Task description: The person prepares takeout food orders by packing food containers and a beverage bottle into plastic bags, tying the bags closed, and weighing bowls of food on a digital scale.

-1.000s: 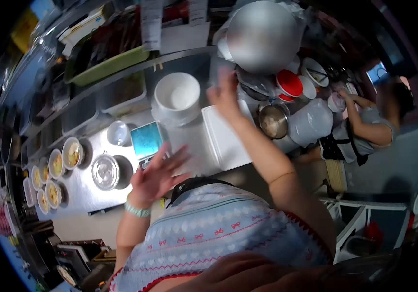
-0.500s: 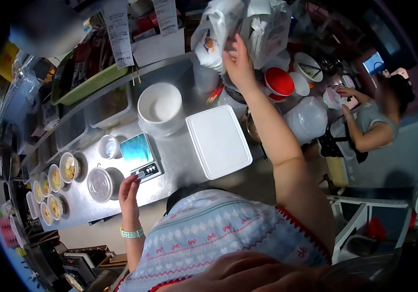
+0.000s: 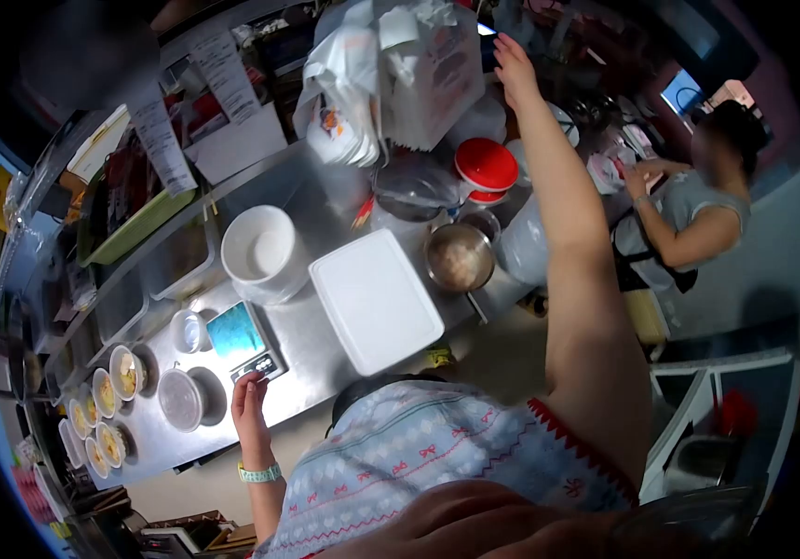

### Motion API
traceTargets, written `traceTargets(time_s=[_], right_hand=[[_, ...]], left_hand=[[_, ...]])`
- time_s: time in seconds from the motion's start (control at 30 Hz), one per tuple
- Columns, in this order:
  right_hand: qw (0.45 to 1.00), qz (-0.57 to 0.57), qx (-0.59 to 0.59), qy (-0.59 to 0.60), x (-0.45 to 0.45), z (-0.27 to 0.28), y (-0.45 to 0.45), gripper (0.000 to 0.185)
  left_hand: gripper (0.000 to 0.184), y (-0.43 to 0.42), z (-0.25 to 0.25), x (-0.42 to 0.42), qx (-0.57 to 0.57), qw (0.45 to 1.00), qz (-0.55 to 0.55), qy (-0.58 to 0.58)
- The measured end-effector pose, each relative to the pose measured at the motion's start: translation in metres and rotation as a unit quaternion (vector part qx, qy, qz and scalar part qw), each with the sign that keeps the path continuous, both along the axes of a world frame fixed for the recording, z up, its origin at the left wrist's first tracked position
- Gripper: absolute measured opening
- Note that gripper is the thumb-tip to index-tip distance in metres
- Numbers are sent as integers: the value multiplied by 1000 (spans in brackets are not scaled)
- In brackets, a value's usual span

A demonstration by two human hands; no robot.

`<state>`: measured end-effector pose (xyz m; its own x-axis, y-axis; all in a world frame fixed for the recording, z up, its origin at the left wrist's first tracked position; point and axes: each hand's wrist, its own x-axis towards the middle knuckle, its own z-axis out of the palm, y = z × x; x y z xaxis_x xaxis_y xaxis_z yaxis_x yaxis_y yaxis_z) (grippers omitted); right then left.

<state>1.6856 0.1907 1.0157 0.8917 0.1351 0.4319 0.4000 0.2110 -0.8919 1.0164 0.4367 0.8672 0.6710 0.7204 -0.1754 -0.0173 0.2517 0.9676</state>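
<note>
My left hand (image 3: 251,415) rests at the counter's front edge, fingertips by the lower edge of a digital kitchen scale (image 3: 237,334); whether they touch it is unclear. It holds nothing visible. My right hand (image 3: 517,73) reaches far out with fingers extended and apart, just right of the hanging white plastic bags (image 3: 433,79). Nothing shows in it. Close to its fingertips is a small lit screen edge (image 3: 487,30). A white lidded box (image 3: 377,303) and a stack of white bowls (image 3: 260,247) lie between my hands.
Several food cups (image 3: 127,373) and a lidded round tub (image 3: 180,401) stand at left. A metal pot (image 3: 459,258), a red bowl (image 3: 487,166) and a clear plastic bag (image 3: 523,242) are at right. Another person (image 3: 698,205) works at the far right. Paper receipts (image 3: 223,74) hang above.
My right hand has moved from the hanging bags to the right, past them. The view has shifted, bringing the metal pot into sight. My left hand stays beside the scale.
</note>
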Motion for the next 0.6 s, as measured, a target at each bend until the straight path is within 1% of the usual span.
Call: traceTargets(time_s=[0.03, 0.1, 0.13, 0.17, 0.23, 0.27, 0.3, 0.37, 0.4, 0.43, 0.5, 0.53, 0.6], right_hand=[[999, 22, -6, 29, 25, 3, 3, 44], [989, 81, 10, 125, 71, 3, 18, 41], [985, 109, -41, 128, 90, -1, 20, 36], [984, 120, -44, 125, 111, 0, 21, 36], [962, 177, -184, 96, 122, 8, 19, 36], [951, 203, -210, 104, 120, 13, 13, 40], [949, 210, -212, 103, 120, 12, 9, 40], [943, 256, -191, 96, 123, 10, 2, 33], [945, 233, -225, 38, 131, 5, 0, 35], [944, 239, -225, 37, 140, 3, 0, 35], [954, 122, -253, -104, 153, 6, 1, 36], [969, 122, -203, -77, 151, 1, -2, 35], [968, 114, -205, -82, 150, -3, -10, 36]], left_hand=[[21, -12, -5, 12, 1, 1000, 7, -5], [22, -39, -15, 35, 0, 999, 41, 12], [23, -54, -19, 47, 1, 998, 55, 3], [23, -71, -26, 62, -1, 998, 67, 0], [22, -108, -27, 83, -17, 994, 108, -18], [22, -121, -29, 90, -20, 992, 123, -14], [22, -134, -28, 99, -22, 991, 131, -13], [22, -158, -18, 111, -28, 991, 127, 17], [24, -169, -14, 114, -31, 991, 130, 30], [24, -174, -12, 118, -31, 990, 136, 31], [23, -182, -8, 127, -11, 988, 151, 20], [23, -188, -3, 128, -11, 987, 158, 13], [23, -196, -3, 130, -11, 986, 168, 9]])
